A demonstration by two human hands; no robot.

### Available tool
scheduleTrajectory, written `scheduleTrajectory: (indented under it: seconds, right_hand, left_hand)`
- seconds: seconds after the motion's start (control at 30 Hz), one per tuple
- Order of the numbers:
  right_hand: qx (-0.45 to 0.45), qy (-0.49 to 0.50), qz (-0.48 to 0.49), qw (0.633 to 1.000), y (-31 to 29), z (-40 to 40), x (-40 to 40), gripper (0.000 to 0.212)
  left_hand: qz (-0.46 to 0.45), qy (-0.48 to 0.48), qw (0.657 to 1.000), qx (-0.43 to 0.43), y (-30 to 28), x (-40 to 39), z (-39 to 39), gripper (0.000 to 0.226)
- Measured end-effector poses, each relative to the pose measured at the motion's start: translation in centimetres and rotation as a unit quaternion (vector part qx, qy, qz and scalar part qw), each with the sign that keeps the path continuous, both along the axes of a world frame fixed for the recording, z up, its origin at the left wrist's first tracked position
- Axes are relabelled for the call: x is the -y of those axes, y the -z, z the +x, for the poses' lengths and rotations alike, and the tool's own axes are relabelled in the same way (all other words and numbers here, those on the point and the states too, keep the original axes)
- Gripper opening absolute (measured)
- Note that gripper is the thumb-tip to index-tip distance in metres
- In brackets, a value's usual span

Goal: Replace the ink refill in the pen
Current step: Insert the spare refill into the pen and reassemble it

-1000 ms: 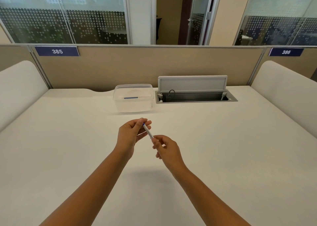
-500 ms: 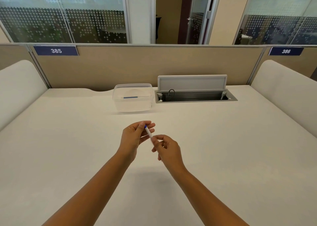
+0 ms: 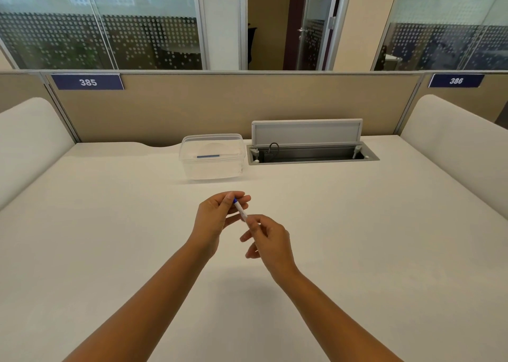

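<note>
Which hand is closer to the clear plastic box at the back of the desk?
Left. The left hand sits just in front of the clear plastic box; the right hand is lower and further right, farther away.

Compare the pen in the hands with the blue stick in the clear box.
The pen is mostly white with a blue end; the stick is all blue. The pen is held tilted above the desk by the left hand and right hand; the stick lies level in the box. Both are slim and straight.
</note>
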State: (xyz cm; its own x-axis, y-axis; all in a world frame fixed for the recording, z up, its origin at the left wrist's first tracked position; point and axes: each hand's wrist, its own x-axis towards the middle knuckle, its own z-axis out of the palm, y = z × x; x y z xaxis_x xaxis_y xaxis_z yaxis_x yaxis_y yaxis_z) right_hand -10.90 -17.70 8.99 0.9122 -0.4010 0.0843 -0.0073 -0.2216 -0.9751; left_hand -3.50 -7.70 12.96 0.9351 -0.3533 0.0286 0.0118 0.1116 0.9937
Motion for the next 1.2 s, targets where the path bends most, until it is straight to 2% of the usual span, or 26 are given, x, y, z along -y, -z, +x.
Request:
scheduleTrajectory:
  seconds: [0.13,0.27,0.4,0.5,0.7,0.8,0.9,0.97,1.1,1.2]
  right_hand:
    - [0.006,-0.001,-0.032,0.999,-0.2,-0.1,-0.1,0.024]
    - [0.01,0.022,-0.043,0.999,0.0,0.0,0.1,0.006]
    - [0.013,0.016,-0.05,0.999,0.3,0.0,0.3,0.028]
    - [0.022,0.014,-0.066,0.997,0.4,0.0,0.2,0.025]
    - [0.01,-0.023,-0.031,0.999,0.8,0.0,-0.1,0.024]
    - [0.008,-0.004,-0.047,0.999,0.9,0.0,0.0,0.018]
    - [0.017,0.005,-0.068,0.998,0.7,0.1,0.1,0.018]
    - [0.017,0.0,-0.058,0.998,0.6,0.2,0.1,0.018]
    - [0.009,-0.021,-0.009,1.0,0.5,0.2,0.2,0.018]
    - [0.007,-0.018,-0.022,1.0,0.5,0.1,0.3,0.019]
  left_hand:
    - [0.011,0.009,1.0,0.012,0.1,0.1,-0.3,0.027]
    - [0.003,0.021,1.0,0.01,0.1,0.0,-0.5,0.027]
    - [0.007,0.041,0.999,0.022,0.2,-0.2,-0.5,0.029]
    - [0.015,0.053,0.998,0.039,0.2,-0.3,-0.4,0.029]
    - [0.055,0.09,0.994,0.038,-0.2,-0.3,-0.3,0.03]
    - [0.079,0.065,0.995,0.021,-0.3,0.0,-0.1,0.02]
    - [0.05,-0.003,0.999,-0.016,-0.1,0.3,0.0,0.005]
    - [0.035,-0.021,0.999,-0.028,0.0,0.3,0.0,0.006]
    - [0.034,0.023,0.999,-0.035,0.2,0.1,-0.1,0.016]
    - [0.023,0.038,0.998,-0.046,0.1,0.0,-0.2,0.015]
